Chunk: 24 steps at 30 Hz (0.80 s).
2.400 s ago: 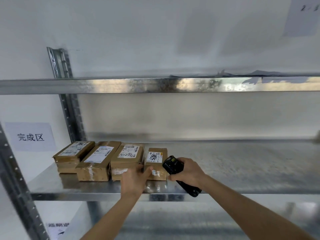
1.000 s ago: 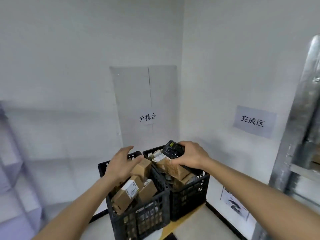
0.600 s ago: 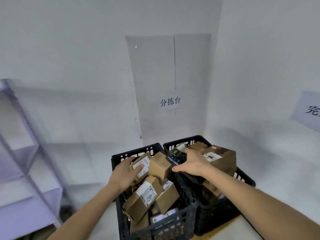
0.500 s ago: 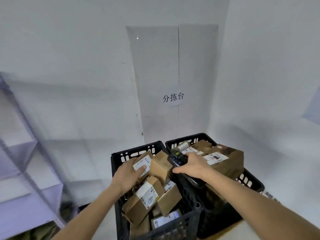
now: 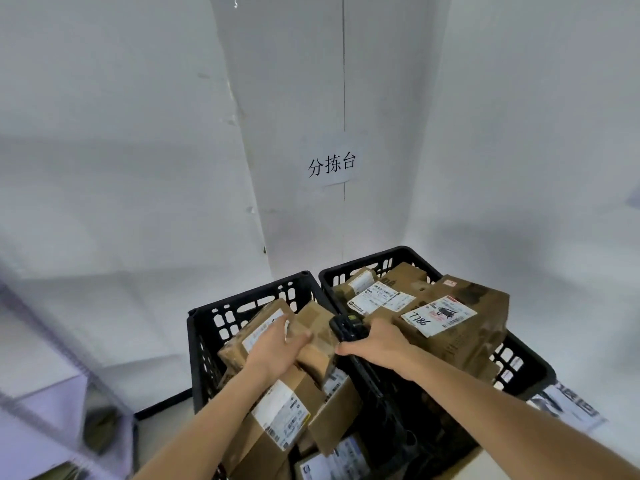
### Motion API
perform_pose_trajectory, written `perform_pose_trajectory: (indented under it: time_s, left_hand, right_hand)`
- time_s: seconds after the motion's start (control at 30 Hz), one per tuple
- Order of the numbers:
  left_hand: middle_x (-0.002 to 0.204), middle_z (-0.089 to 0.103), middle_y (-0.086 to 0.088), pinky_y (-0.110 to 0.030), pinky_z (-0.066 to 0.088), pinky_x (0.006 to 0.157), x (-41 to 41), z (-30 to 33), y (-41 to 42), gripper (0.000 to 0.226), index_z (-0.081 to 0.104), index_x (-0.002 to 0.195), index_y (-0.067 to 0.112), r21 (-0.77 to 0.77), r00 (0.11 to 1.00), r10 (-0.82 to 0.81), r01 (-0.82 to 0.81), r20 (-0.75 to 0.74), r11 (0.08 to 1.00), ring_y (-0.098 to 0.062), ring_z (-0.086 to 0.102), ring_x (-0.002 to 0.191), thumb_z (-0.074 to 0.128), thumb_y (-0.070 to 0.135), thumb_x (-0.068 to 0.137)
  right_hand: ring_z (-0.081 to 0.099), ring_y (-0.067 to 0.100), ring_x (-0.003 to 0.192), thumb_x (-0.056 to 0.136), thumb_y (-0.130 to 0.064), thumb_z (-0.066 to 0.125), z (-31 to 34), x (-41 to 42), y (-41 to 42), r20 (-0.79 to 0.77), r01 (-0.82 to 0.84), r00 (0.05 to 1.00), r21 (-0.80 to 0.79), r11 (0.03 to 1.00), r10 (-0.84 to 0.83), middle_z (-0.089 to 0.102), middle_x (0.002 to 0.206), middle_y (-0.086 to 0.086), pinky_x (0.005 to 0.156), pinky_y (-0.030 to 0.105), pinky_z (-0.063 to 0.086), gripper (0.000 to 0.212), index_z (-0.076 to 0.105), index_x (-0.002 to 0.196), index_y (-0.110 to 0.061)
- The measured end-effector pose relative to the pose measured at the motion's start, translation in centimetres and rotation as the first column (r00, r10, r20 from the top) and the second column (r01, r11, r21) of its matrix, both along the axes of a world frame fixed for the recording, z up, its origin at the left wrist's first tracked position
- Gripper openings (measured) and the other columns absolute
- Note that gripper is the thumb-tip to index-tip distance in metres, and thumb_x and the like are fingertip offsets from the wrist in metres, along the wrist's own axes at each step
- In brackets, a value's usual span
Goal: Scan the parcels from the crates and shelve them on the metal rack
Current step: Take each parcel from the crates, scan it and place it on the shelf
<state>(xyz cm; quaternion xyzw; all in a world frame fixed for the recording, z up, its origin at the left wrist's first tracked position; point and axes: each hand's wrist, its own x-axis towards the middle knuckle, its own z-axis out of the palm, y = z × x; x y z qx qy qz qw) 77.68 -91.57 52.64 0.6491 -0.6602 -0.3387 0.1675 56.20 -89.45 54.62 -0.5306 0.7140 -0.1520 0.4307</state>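
Since half a second ago the left hand (image 5: 277, 351) has been closed round a small brown parcel (image 5: 313, 336) in the left crate (image 5: 207, 327), handheld scanner (image 5: 348, 329) gripped by right hand (image 5: 377, 344); next pick judged begun.

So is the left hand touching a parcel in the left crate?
Touching. The head view shows the left hand gripping a small brown parcel in the left crate.

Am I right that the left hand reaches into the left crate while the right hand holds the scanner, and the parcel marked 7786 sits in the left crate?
Not quite. The head view shows the 7786 parcel in the right crate. The rest holds: left hand in the left crate, right hand holding the scanner.
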Motion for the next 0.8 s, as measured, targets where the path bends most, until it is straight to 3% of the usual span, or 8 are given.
perform_pose_trajectory:
  time_s: [0.07, 0.1, 0.17, 0.33, 0.47, 0.6, 0.7, 0.8]
  left_hand:
    - [0.103, 0.061, 0.017, -0.016, 0.044, 0.076, -0.5, -0.5, -0.7, 0.071, 0.028, 0.154, 0.017, 0.019, 0.999, -0.024, 0.025, -0.03, 1.0, -0.001, 0.058, 0.089, 0.055, 0.05, 0.098]
    - [0.101, 0.059, 0.017, -0.015, 0.045, 0.075, -0.6, -0.7, -1.0, 0.069, 0.028, 0.154, 0.018, 0.02, 0.999, -0.03, 0.031, -0.037, 0.999, 0.0, 0.057, 0.086, 0.055, 0.049, 0.098]
    - [0.109, 0.061, 0.013, -0.023, 0.05, 0.085, -0.6, -1.1, -1.4, 0.069, 0.03, 0.153, 0.019, 0.024, 0.997, -0.028, 0.03, -0.072, 0.999, -0.005, 0.061, 0.093, 0.056, 0.049, 0.097]
    - [0.1, 0.067, 0.012, -0.019, 0.05, 0.075, -0.3, -1.3, -1.3, 0.042, 0.051, 0.133, 0.026, 0.024, 0.993, 0.006, -0.003, -0.114, 1.0, -0.003, 0.064, 0.089, 0.061, 0.043, 0.096]
    - [0.103, 0.069, 0.009, -0.033, 0.055, 0.086, 0.0, 0.6, 0.0, 0.038, 0.055, 0.13, 0.023, -0.015, 0.991, 0.045, -0.047, -0.127, 0.999, -0.009, 0.066, 0.092, 0.062, 0.034, 0.095]
    - [0.102, 0.06, 0.016, -0.012, 0.043, 0.06, 0.2, 3.7, 2.4, 0.049, 0.048, 0.141, 0.023, -0.124, 0.989, 0.053, -0.07, -0.138, 0.99, 0.006, 0.057, 0.08, 0.063, 0.026, 0.094]
    - [0.119, 0.059, 0.005, -0.022, 0.051, 0.074, 0.8, 6.6, 4.4, 0.061, 0.047, 0.145, 0.028, -0.182, 0.986, 0.039, -0.068, -0.16, 0.981, -0.007, 0.061, 0.096, 0.067, 0.027, 0.087]
    - [0.119, 0.062, 0.007, -0.025, 0.054, 0.084, 1.1, 9.1, 6.6, 0.055, 0.054, 0.133, 0.026, -0.219, 0.974, 0.053, -0.102, -0.218, 0.97, -0.012, 0.062, 0.105, 0.07, 0.018, 0.08]
  right_hand:
    - [0.059, 0.008, 0.086, 0.08, -0.037, 0.088, -0.6, -0.1, -0.4, 0.045, 0.01, 0.999, 0.027, 1.0, -0.012, 0.065, 0.1, -0.004, 0.072, 0.021, 0.047, 0.036, 0.058, 0.096, -0.024]
    - [0.062, 0.01, 0.091, 0.08, -0.036, 0.088, -0.8, 0.0, -0.6, 0.071, 0.019, 0.997, 0.038, 0.999, -0.022, 0.066, 0.101, -0.004, 0.079, 0.025, 0.051, 0.038, 0.058, 0.1, -0.025]
    - [0.066, 0.015, 0.099, 0.078, -0.037, 0.089, -1.3, 0.2, -1.1, 0.115, 0.04, 0.992, 0.055, 0.998, -0.046, 0.069, 0.105, -0.002, 0.091, 0.031, 0.054, 0.041, 0.061, 0.105, -0.025]
    - [0.07, 0.013, 0.104, 0.07, -0.041, 0.092, -1.7, 0.8, -0.9, 0.14, 0.019, 0.99, 0.03, 0.999, -0.023, 0.075, 0.108, -0.006, 0.101, 0.034, 0.053, 0.057, 0.07, 0.12, -0.026]
    - [0.069, 0.011, 0.103, 0.068, -0.04, 0.094, 0.3, 0.9, 0.5, 0.172, 0.04, 0.985, -0.041, 0.998, -0.032, 0.074, 0.108, -0.008, 0.1, 0.032, 0.053, 0.054, 0.07, 0.115, -0.029]
    - [0.069, 0.009, 0.098, 0.073, -0.034, 0.092, 3.7, 1.2, 2.8, 0.194, 0.033, 0.981, -0.16, 0.987, -0.002, 0.074, 0.104, -0.01, 0.085, 0.024, 0.053, 0.042, 0.066, 0.105, -0.044]
    - [0.073, 0.013, 0.096, 0.07, -0.036, 0.092, 6.6, 1.5, 5.0, 0.206, 0.047, 0.978, -0.215, 0.975, -0.002, 0.077, 0.1, -0.009, 0.093, 0.033, 0.058, 0.041, 0.067, 0.098, -0.051]
    - [0.073, 0.01, 0.094, 0.072, -0.036, 0.091, 9.6, 2.0, 8.0, 0.228, 0.067, 0.974, -0.278, 0.958, -0.002, 0.075, 0.104, -0.012, 0.087, 0.028, 0.059, 0.042, 0.067, 0.104, -0.046]
